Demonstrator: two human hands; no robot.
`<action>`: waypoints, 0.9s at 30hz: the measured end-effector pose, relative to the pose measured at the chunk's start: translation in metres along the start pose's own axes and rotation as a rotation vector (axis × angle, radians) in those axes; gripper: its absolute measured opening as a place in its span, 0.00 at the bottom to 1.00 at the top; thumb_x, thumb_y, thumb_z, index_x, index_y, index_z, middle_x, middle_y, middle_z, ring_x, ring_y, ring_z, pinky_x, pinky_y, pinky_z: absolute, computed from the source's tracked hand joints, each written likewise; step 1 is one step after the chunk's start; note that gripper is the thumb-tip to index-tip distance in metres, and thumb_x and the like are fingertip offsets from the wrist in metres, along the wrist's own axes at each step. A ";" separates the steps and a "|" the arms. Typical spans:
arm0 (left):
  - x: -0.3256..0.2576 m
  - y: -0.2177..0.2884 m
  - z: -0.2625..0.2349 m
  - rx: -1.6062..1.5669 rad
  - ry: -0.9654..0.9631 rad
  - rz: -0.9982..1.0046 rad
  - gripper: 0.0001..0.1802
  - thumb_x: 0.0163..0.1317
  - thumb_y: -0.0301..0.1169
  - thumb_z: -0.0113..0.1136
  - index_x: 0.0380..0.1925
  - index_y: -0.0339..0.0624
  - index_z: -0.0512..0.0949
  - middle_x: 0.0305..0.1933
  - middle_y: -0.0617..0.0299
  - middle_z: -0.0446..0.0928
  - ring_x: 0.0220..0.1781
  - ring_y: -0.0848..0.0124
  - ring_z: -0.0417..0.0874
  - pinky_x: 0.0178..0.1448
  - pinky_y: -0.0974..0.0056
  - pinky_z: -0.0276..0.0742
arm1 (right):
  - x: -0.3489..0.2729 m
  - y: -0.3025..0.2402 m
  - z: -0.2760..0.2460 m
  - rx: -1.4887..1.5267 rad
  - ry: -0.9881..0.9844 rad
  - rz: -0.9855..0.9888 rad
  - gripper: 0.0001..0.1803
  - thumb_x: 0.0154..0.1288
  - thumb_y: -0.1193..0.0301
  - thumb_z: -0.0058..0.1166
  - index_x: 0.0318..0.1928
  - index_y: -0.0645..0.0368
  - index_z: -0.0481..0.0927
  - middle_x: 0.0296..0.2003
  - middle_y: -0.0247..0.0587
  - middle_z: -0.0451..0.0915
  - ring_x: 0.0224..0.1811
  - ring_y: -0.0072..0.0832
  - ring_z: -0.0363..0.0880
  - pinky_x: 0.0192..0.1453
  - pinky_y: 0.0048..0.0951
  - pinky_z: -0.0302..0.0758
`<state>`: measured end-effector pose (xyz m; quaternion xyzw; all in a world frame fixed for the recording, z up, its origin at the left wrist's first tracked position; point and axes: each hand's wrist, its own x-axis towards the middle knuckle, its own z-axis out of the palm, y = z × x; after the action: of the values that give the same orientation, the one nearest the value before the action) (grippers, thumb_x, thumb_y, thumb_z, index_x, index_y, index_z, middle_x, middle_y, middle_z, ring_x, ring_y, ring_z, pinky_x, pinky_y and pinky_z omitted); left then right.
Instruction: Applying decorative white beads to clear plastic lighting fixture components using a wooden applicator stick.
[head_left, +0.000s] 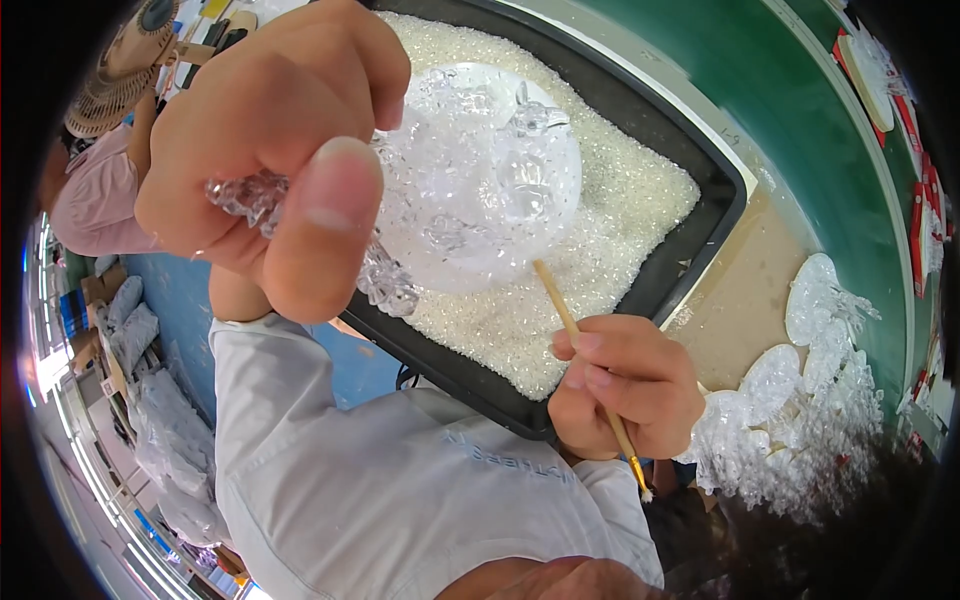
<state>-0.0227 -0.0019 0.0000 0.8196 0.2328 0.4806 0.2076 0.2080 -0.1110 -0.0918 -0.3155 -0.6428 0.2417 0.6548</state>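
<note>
My left hand (290, 150) is closed around a clear, crystal-like sculpted piece (385, 280), which shows between the fingers and below the thumb. Beside it is a round, translucent disc (490, 225) with clear raised shapes on it; I cannot tell whether the two are joined. Under the disc lies a bed of glittering whitish granules (645, 190) in a black tray (722, 175). In my right hand (640, 385) is a thin paintbrush (558, 300), pinched between thumb and fingers. Its wooden handle end points at the disc's lower edge, and its pale bristles point toward my body.
Several clear ornate pieces with round discs (770, 385) are heaped on a tan board (745, 300) at the right. Beyond runs a green surface (690, 50). At the far left are another person's pink clothing (95, 210), a fan (125, 60) and plastic bags (170, 430).
</note>
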 end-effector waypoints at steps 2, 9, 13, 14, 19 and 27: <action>-0.001 0.000 0.001 0.004 -0.003 -0.001 0.17 0.69 0.36 0.57 0.23 0.41 0.66 0.22 0.60 0.67 0.29 0.60 0.73 0.33 0.55 0.68 | 0.001 0.001 0.001 0.042 -0.073 -0.049 0.10 0.62 0.79 0.66 0.35 0.66 0.75 0.38 0.55 0.82 0.26 0.41 0.86 0.29 0.33 0.87; 0.000 0.000 -0.001 0.016 -0.008 -0.001 0.16 0.68 0.35 0.57 0.23 0.41 0.67 0.22 0.60 0.68 0.29 0.60 0.73 0.33 0.54 0.70 | 0.002 0.001 0.000 0.057 0.018 0.009 0.09 0.56 0.85 0.62 0.34 0.69 0.75 0.37 0.57 0.83 0.29 0.44 0.88 0.28 0.34 0.87; 0.001 0.002 0.001 0.024 -0.013 0.018 0.15 0.66 0.33 0.57 0.23 0.41 0.67 0.22 0.60 0.68 0.29 0.61 0.73 0.33 0.53 0.70 | 0.007 0.003 -0.005 0.087 -0.125 -0.053 0.08 0.58 0.83 0.63 0.34 0.67 0.76 0.36 0.56 0.83 0.28 0.43 0.88 0.28 0.34 0.87; 0.000 0.001 0.000 0.024 -0.013 0.018 0.15 0.66 0.33 0.57 0.23 0.41 0.67 0.22 0.60 0.68 0.29 0.61 0.73 0.33 0.53 0.70 | 0.007 0.003 -0.005 0.084 -0.150 -0.065 0.07 0.59 0.82 0.63 0.34 0.67 0.76 0.36 0.55 0.83 0.28 0.43 0.88 0.28 0.33 0.87; -0.001 -0.002 -0.002 0.003 -0.028 0.060 0.13 0.63 0.31 0.56 0.23 0.41 0.67 0.22 0.60 0.68 0.29 0.60 0.73 0.31 0.54 0.69 | 0.004 0.002 -0.005 0.061 -0.061 -0.008 0.07 0.58 0.83 0.63 0.33 0.67 0.76 0.37 0.56 0.83 0.26 0.42 0.87 0.27 0.32 0.86; 0.003 -0.002 -0.011 0.000 -0.116 0.096 0.12 0.64 0.31 0.56 0.23 0.41 0.67 0.23 0.60 0.68 0.28 0.60 0.73 0.30 0.54 0.69 | 0.003 -0.002 0.007 0.026 0.136 0.059 0.08 0.59 0.81 0.65 0.32 0.66 0.76 0.33 0.53 0.83 0.24 0.40 0.86 0.25 0.31 0.85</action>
<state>-0.0315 0.0023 0.0058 0.8563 0.1808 0.4417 0.1976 0.2010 -0.1094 -0.0883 -0.3417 -0.5842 0.2473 0.6934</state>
